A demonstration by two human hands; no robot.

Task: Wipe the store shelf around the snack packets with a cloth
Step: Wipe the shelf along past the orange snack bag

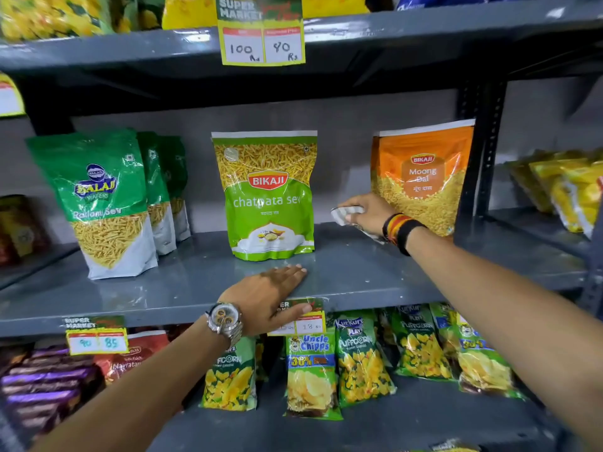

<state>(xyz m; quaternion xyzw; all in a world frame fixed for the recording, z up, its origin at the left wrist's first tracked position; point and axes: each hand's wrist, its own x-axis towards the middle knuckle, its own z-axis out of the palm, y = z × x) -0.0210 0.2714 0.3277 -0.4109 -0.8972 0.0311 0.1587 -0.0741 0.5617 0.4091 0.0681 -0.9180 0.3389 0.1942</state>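
Note:
On the grey middle shelf [359, 272] stand three kinds of snack packets: green Balaji sev packets [101, 203] at the left, a green Bikaji chatpata sev packet [269, 194] in the centre, and an orange Bikaji moong dal packet [424, 177] at the right. My right hand [367, 212] presses a crumpled white cloth [346, 215] on the shelf between the centre and right packets. My left hand [272, 296], with a wristwatch, rests flat on the shelf's front edge just below the centre packet, thumb over a price tag.
A shelf above [424, 31] carries yellow packets and a hanging price card [262, 34]. The lower shelf holds chip and puffcorn bags [362, 357] and purple packets [45, 386]. A perforated upright post [489, 151] stands right of the orange packet, with yellow packets [567, 187] beyond.

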